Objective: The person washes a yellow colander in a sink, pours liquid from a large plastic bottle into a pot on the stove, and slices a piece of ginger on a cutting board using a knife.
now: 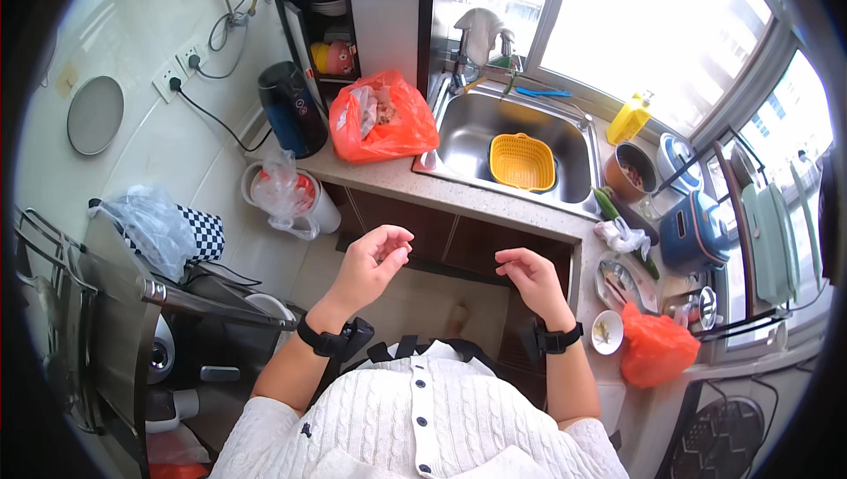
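Note:
My left hand is raised in front of my body, fingers loosely curled with nothing between them. Level with it, my right hand also holds nothing, its fingers bent towards the left hand. Both hang over the floor, short of the counter. Beyond them, a yellow plastic basket rests in the stainless steel sink. Left of the sink, an open red plastic bag with contents I cannot identify stands on the counter. To the right of my right hand lie an oval plate with fish and a small white bowl.
A waste bin stands against the counter at left. On the right counter are a brown pot, cucumbers, a blue rice cooker and a tied red bag. A black thermos jug stands by the wall.

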Demonstrator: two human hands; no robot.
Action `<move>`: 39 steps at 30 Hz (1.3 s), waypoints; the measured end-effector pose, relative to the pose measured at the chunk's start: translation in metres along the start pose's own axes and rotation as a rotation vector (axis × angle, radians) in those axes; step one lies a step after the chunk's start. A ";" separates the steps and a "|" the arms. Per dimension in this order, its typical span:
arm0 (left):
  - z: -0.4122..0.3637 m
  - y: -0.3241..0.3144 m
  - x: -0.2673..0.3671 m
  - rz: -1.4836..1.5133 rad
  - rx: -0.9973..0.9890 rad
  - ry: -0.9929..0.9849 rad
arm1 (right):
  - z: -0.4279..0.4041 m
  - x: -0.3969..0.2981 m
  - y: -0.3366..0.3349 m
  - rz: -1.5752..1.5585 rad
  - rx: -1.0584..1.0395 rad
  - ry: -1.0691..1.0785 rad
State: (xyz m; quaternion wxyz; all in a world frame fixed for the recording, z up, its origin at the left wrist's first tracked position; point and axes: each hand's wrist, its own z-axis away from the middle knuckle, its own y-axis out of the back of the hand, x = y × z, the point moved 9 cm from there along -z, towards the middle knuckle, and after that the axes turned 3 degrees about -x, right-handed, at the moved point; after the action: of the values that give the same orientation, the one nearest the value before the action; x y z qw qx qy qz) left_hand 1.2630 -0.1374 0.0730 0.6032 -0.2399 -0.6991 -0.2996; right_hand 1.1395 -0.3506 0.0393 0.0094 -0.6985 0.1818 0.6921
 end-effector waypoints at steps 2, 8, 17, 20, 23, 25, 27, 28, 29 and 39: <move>-0.041 -0.002 0.009 0.015 0.034 -0.003 | -0.063 0.005 0.033 -0.080 -0.004 0.014; -0.146 -0.002 -0.001 0.012 0.096 0.040 | -0.249 0.057 0.117 -0.353 0.064 -0.180; -0.295 -0.019 -0.066 0.237 -0.066 0.160 | -0.416 0.128 0.193 -0.248 0.221 -0.396; -0.335 -0.040 -0.076 0.191 -0.193 0.187 | -0.461 0.129 0.230 0.031 0.333 -0.216; -0.356 -0.054 -0.083 0.114 -0.267 0.192 | -0.502 0.110 0.251 0.444 0.422 -0.029; -0.362 -0.063 -0.088 0.123 -0.285 0.245 | -0.522 0.102 0.253 0.674 0.416 0.084; -0.368 -0.068 -0.090 0.108 -0.290 0.255 | -0.540 0.111 0.246 0.931 0.268 -0.035; -0.370 -0.070 -0.092 0.072 -0.283 0.275 | -0.546 0.112 0.245 1.019 0.276 0.010; -0.372 -0.073 -0.094 0.036 -0.275 0.294 | -0.552 0.111 0.250 1.011 0.273 0.012; -0.414 -0.118 -0.090 0.067 -0.222 0.291 | -0.573 0.098 0.280 -0.243 0.122 -0.103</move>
State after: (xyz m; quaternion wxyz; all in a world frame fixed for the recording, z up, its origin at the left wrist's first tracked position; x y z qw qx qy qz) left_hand 1.4848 -0.5113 0.0075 0.6773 -0.2822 -0.5589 -0.3863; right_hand 1.6143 -0.7876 0.0349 0.1450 -0.6769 0.1370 0.7085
